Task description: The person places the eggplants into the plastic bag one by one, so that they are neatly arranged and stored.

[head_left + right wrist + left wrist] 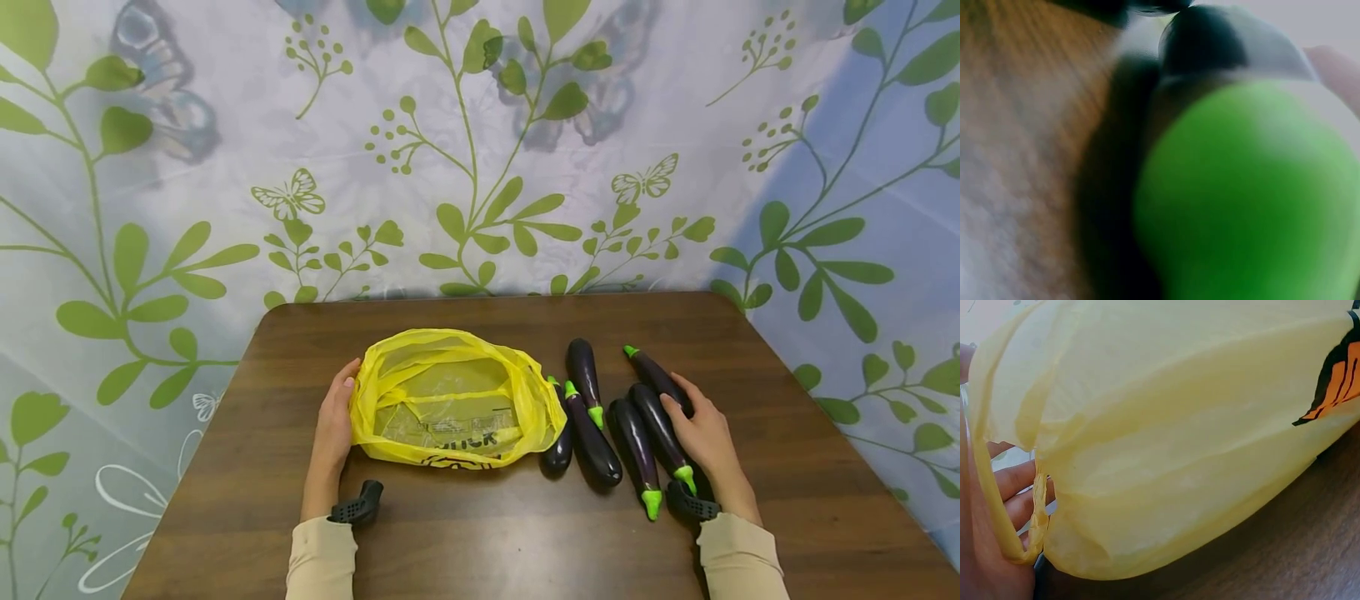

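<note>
A yellow plastic bag stands on the table with its mouth spread wide. My left hand holds its left side at the rim; in the left wrist view, fingers show through the gap beside the handle loop. My right hand grips the thick end of an eggplant, thumb on the near side and fingers on the far side. Just below the thumb lie two more eggplants, one dark and glossy, the other beside it. A bright green cap fills much of the right wrist view, blurred.
Between the bag and those eggplants lie three others, one farther back, one in front, and one partly covered by the bag. The brown table meets a curtain with leaf prints behind.
</note>
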Tool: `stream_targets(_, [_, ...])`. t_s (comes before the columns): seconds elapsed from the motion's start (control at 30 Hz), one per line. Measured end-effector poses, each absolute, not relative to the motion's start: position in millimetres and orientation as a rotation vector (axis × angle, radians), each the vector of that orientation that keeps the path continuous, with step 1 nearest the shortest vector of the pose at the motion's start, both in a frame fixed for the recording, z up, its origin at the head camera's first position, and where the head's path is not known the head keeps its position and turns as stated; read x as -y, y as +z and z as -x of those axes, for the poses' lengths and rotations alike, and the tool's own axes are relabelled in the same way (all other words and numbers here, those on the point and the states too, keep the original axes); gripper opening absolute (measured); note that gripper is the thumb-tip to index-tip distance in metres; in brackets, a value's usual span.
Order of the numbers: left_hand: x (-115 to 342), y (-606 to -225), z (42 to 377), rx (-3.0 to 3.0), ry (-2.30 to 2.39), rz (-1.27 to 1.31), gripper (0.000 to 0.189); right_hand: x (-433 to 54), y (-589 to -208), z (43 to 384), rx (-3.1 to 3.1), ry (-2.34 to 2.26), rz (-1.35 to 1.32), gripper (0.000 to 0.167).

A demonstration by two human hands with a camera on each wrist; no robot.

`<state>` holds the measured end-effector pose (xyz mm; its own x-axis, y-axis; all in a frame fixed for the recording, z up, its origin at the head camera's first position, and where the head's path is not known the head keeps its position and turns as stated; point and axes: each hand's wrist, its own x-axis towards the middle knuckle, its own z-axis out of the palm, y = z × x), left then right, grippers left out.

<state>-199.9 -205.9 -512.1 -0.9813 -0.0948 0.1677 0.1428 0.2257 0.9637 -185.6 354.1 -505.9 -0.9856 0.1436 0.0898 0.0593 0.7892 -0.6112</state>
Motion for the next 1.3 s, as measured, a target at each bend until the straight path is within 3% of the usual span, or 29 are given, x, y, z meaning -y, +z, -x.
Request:
stream_targets(0.87, [204.3, -513.9, 204.6, 2.192, -1.918, 0.147, 0.048, -351.6, -504.9, 182.2, 2.775, 1.006, 0.217, 0.063])
stream_targets(1.3, [205.9, -512.1, 203.0, 2.242, -1.916, 0.081, 0.048, -349.2, -503.0, 181.3, 2.755, 1.025, 0.241, 0.063])
